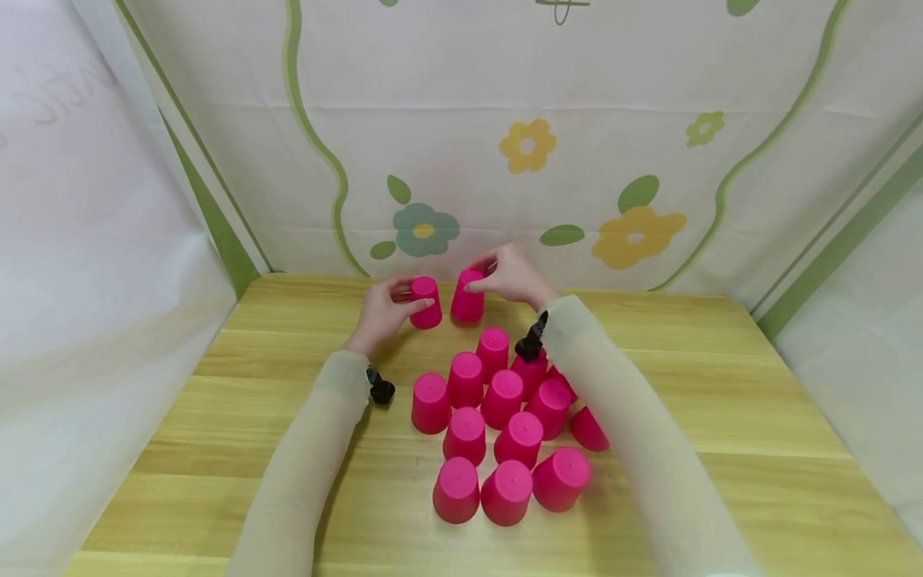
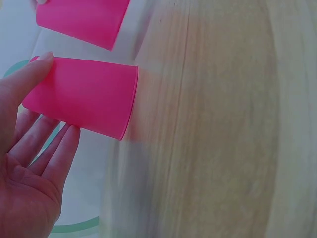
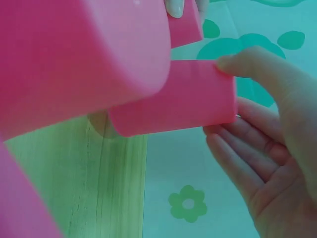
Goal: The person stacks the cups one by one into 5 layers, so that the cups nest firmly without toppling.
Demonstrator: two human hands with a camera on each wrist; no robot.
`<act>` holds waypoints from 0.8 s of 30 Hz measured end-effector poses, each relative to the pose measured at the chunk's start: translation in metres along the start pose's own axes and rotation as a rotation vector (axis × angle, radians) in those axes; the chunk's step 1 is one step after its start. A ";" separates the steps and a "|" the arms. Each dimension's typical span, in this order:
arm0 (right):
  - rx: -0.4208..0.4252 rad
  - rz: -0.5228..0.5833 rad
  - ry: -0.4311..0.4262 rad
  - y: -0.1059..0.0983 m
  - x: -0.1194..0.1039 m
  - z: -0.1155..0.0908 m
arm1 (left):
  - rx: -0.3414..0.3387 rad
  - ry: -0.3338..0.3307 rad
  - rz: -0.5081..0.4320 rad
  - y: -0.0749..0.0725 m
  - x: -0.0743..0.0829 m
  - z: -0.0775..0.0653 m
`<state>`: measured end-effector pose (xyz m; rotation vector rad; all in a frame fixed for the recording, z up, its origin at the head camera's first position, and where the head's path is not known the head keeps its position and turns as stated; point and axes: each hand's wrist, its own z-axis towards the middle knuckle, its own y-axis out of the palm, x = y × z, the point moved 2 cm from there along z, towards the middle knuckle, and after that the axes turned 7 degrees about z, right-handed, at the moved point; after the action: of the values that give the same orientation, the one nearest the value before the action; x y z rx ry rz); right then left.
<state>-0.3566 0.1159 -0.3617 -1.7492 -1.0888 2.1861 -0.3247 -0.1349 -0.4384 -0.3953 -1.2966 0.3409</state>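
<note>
Nearest me on the wooden table (image 1: 721, 385) sits a loose group of pink cups (image 1: 507, 501), most of them upturned with their mouths down. My right sleeve (image 1: 642, 417) crosses above its right side (one half-hidden cup (image 1: 590, 431) there may be tipped; I cannot tell). The group's farthest cup (image 1: 493, 357) stands just this side of the two cups I hold, nearer to my right hand than to my left.

Beyond it, toward the far edge, my left hand (image 1: 382, 312) pinches the left cup (image 1: 427, 319) by its side, thumb on the near face, fingers behind. My right hand (image 1: 512, 276) pinches the right cup (image 1: 467, 308) higher up, close to its closed end. The two cups are side by side with a narrow gap between them, long axes roughly upright, the right one slightly tilted. Whether their rims touch the wood I cannot tell.

Both are smooth, plain and bright pink, tapering up from a wider rim to a flat, narrower base. Behind them hangs a white cloth (image 1: 447, 144) with yellow and teal flowers.
</note>
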 end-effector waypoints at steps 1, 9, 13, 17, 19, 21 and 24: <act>-0.019 -0.009 0.002 0.001 -0.001 0.000 | 0.000 -0.001 0.001 0.000 0.000 0.000; -0.106 -0.074 0.018 0.008 -0.007 0.003 | 0.000 -0.008 0.008 0.000 0.001 -0.002; -0.118 -0.102 0.038 0.011 -0.009 0.005 | -0.005 -0.008 -0.001 -0.001 0.001 -0.002; -0.110 -0.134 0.050 0.014 -0.012 0.008 | -0.008 -0.005 -0.009 -0.001 0.002 -0.003; -0.101 -0.156 0.053 0.015 -0.013 0.009 | -0.009 -0.003 -0.008 -0.001 0.002 -0.003; -0.094 -0.173 0.052 0.017 -0.015 0.009 | -0.010 -0.002 -0.006 -0.001 0.002 -0.003; -0.089 -0.173 0.044 0.018 -0.016 0.009 | -0.012 -0.004 -0.009 -0.001 0.001 -0.002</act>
<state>-0.3538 0.0901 -0.3594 -1.6604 -1.2930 2.0170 -0.3222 -0.1352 -0.4378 -0.3988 -1.3048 0.3269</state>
